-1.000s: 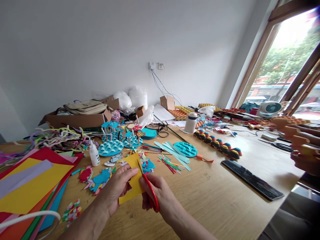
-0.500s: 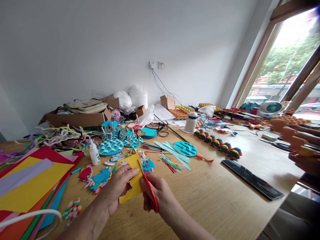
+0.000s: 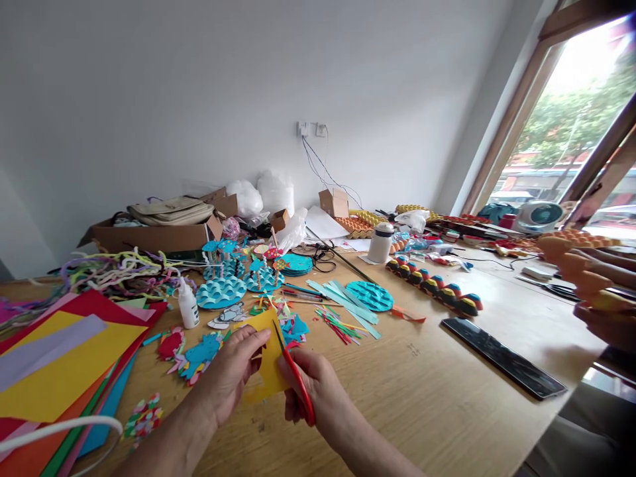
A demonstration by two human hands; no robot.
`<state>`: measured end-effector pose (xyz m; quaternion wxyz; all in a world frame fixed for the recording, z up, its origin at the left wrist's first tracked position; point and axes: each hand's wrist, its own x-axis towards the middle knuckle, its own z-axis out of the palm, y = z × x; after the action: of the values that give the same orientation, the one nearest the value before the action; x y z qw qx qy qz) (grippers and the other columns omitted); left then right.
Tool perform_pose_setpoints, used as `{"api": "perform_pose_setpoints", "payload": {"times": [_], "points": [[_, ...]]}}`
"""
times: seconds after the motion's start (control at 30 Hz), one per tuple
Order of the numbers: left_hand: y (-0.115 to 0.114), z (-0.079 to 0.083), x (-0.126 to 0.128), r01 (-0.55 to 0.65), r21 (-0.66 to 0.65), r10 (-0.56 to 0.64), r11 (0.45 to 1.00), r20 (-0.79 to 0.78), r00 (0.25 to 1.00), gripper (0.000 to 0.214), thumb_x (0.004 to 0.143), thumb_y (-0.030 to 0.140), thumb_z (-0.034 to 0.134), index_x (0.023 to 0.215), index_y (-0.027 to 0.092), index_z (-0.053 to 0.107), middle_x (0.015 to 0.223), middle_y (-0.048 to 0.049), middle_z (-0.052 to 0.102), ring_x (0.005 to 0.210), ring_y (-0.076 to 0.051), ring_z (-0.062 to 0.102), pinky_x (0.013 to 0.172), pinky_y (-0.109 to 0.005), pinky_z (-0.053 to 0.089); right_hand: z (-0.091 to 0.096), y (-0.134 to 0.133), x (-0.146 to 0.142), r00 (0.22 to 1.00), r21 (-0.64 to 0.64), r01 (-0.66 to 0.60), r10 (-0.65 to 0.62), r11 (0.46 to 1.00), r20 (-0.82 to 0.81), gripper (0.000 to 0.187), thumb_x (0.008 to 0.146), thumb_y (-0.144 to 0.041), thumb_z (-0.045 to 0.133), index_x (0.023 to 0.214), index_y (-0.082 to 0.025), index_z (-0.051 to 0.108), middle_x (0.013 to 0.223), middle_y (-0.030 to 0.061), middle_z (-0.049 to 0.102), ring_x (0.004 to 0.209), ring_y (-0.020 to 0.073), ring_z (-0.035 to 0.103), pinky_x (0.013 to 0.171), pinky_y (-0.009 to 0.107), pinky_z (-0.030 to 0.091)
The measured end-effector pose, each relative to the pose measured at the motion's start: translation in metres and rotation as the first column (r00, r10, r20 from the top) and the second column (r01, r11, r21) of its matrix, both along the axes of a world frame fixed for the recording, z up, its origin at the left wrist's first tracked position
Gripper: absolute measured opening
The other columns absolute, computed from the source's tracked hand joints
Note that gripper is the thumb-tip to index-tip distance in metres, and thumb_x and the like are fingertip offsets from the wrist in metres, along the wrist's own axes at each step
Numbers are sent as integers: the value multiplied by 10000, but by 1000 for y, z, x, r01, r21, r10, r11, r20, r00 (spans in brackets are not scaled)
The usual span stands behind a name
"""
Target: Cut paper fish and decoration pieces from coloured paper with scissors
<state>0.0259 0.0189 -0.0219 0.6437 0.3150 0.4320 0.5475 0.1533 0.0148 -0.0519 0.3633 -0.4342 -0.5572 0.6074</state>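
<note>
A piece of yellow paper (image 3: 271, 358) is pinched between the thumb and fingers of my left hand (image 3: 238, 368). My right hand (image 3: 318, 387) grips red-handled scissors (image 3: 304, 391), their dark blades lying against the paper's right part. Just beyond the paper lie blue paper cut-outs (image 3: 294, 328) and a grey fish cut-out (image 3: 227, 315). Left of my left hand is a pile of blue, red and pink cut-outs (image 3: 201, 356), with a white glue bottle (image 3: 187, 305) upright behind it.
Coloured paper sheets (image 3: 44, 371) are stacked at the left, with paper scraps (image 3: 144, 417) nearby. Teal strips (image 3: 348, 305) and a blue disc (image 3: 370, 296) lie ahead. To the right are a painted egg-carton strip (image 3: 432, 285), a black phone (image 3: 501, 358) and another person's hand (image 3: 601, 315).
The yellow paper has shifted and tilted slightly within my left hand. Both hands stay nearly in place, the scissors still at the paper.
</note>
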Motion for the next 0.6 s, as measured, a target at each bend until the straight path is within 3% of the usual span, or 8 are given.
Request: {"api": "perform_pose_setpoints", "payload": {"times": [0.33,0.6], "points": [[-6,5,5,-12,-77,4,997,-106,994,238,600,270,678,537,205,459,428,96,490,403,-86,485,430,-198,340,3,-2,0,1000,-1,21,-21,1000,1,536,661,-665,439,687,-134,507,436,-49,432,321,64,446,290,142,304],[-8,1,6,58,-75,-63,996,-69,996,228,646,267,650,549,202,455,434,90,507,406,-86,491,449,-200,371,3,-5,0,1000,-22,25,-25,999,4,528,662,-655,452,696,-131,509,422,-50,441,314,56,434,290,136,314]]}}
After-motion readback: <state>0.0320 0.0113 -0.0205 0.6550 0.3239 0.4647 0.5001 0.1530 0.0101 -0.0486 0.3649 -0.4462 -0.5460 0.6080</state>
